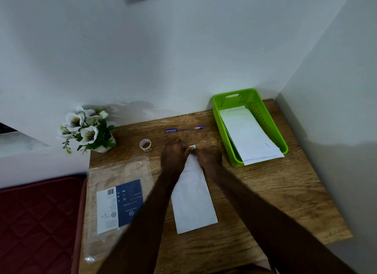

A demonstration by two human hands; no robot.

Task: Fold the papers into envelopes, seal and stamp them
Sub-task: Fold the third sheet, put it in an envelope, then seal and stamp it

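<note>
Forearms reached out over the wooden desk [265,192]. Left hand [174,154] and right hand [209,156] were curled, together pinching a small stamp [192,147] at the far end of the white envelope [193,196] lying flat mid-desk. Tape roll [145,145] and pen [183,129] lay beyond. Green basket [263,110], far right, held more envelopes [247,134]. Plastic packet [118,202] lay left.

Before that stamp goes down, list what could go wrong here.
1. Both hands, left hand and right hand, pinch the small stamp at the folded envelope's far end; it could land crooked or stick to fingers.
2. Nothing pins the envelope's near end, so it may slide on the wooden table.
</note>
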